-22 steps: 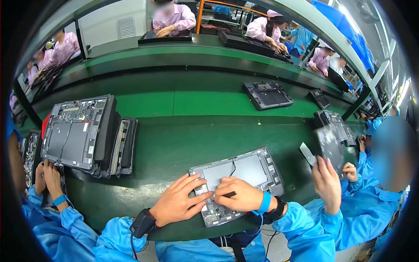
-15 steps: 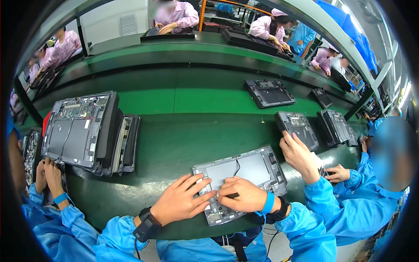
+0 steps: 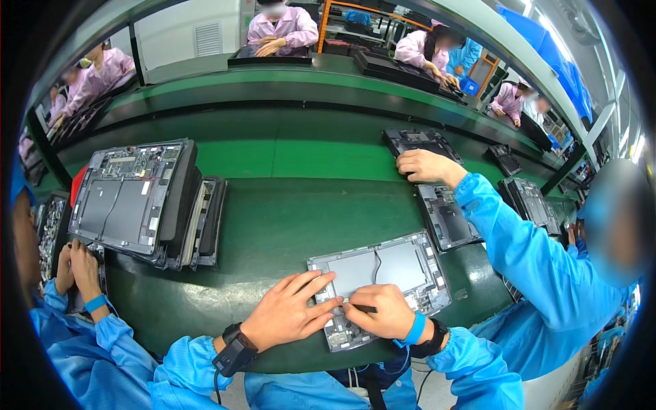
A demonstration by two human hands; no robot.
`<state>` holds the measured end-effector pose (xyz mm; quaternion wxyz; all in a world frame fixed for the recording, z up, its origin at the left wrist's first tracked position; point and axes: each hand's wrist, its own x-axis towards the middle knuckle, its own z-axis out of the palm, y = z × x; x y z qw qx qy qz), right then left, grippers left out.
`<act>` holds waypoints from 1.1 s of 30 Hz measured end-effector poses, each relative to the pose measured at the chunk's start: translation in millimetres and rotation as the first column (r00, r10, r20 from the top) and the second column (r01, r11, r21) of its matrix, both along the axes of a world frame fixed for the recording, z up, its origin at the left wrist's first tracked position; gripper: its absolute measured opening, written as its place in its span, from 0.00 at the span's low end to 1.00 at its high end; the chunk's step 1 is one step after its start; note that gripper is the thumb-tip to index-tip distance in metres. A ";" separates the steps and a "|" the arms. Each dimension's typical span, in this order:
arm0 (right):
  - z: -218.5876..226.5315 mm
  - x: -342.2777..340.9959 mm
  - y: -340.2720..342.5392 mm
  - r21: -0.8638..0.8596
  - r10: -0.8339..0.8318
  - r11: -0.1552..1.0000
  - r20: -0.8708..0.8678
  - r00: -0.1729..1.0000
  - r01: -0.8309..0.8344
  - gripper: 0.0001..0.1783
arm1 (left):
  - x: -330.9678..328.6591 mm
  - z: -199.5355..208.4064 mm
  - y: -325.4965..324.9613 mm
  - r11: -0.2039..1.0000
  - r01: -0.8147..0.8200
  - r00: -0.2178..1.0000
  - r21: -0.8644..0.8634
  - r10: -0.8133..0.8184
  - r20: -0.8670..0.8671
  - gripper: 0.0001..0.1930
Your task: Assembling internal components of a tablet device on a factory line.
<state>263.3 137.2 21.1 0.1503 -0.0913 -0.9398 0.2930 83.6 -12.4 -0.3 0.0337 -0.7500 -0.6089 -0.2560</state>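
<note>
A broad, smooth, dull green surface (image 3: 294,212) fills the view, with a pale sheen in places. A co-worker's bright blue sleeve (image 3: 512,232), loose and wrinkled, crosses it from the right; the hand (image 3: 429,166) at its end reaches to a dark casing (image 3: 427,141) on the far side. On the left rises a leaning stack (image 3: 126,198) of flat, blocky electronic casings, the topmost with circuitry along its far edge and a dark matte plate.

The casing being worked on (image 3: 400,280) lies flat near the surface's front edge, askew, before the person. It is a shallow rectangle: a smooth grey plate, apparently metal, inside a dark, knobbly frame.

The left hand (image 3: 294,311) is spread, fingers extended, fingertips resting on the casing's left side; it has hold of nothing and seems to steady the work. The right hand (image 3: 379,313) is curled into a tight pinch around a short dark handle (image 3: 367,309), whose tip is hidden. Both hands meet near one spot, so the step looks like fine fingertip work there; continuing it calls for light, steady pressure and a firm brace.

A soft blue wristband (image 3: 415,328) circles the right wrist. Thinnest is a bendy black cable (image 3: 377,263) curving over the plate.
</note>
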 end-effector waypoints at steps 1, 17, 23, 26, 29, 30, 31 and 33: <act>-0.7 -0.2 -1.9 0.000 -0.001 1.000 0.000 1.000 0.001 0.07 | 0.0 -0.3 0.5 1.000 0.000 1.000 0.002 0.000 0.003 0.18; 0.3 12.3 -23.0 0.166 -0.056 0.984 -0.091 0.994 0.071 0.08 | 3.4 0.2 -0.5 1.000 -0.006 0.999 0.019 0.007 -0.039 0.18; 8.5 32.3 -0.8 -0.021 -0.093 0.996 -0.123 0.988 0.091 0.07 | 11.5 -2.6 -13.0 1.000 -0.019 1.000 -0.013 0.019 0.005 0.20; 4.8 40.8 7.9 -0.015 -0.104 0.995 -0.088 0.991 0.103 0.08 | 16.8 0.1 -18.0 0.998 0.024 0.999 -0.052 -0.022 0.034 0.20; 0.1 39.1 14.5 0.016 -0.069 0.997 -0.066 0.995 0.070 0.09 | 14.8 -7.3 -12.8 0.998 0.040 0.995 -0.054 -0.035 0.090 0.19; 2.2 36.6 13.3 0.026 -0.058 0.998 -0.061 0.996 0.060 0.09 | 15.2 -6.6 -12.2 0.998 0.042 0.995 -0.055 -0.037 0.089 0.19; 3.0 35.4 12.6 0.035 -0.048 0.998 -0.056 0.997 0.050 0.09 | 15.6 -5.4 -11.7 0.998 0.044 0.994 -0.042 -0.040 0.105 0.19; 1.1 35.6 12.5 0.045 -0.046 0.998 -0.049 0.998 0.048 0.08 | 16.3 -3.3 -11.2 0.998 0.046 0.992 -0.034 -0.042 0.119 0.18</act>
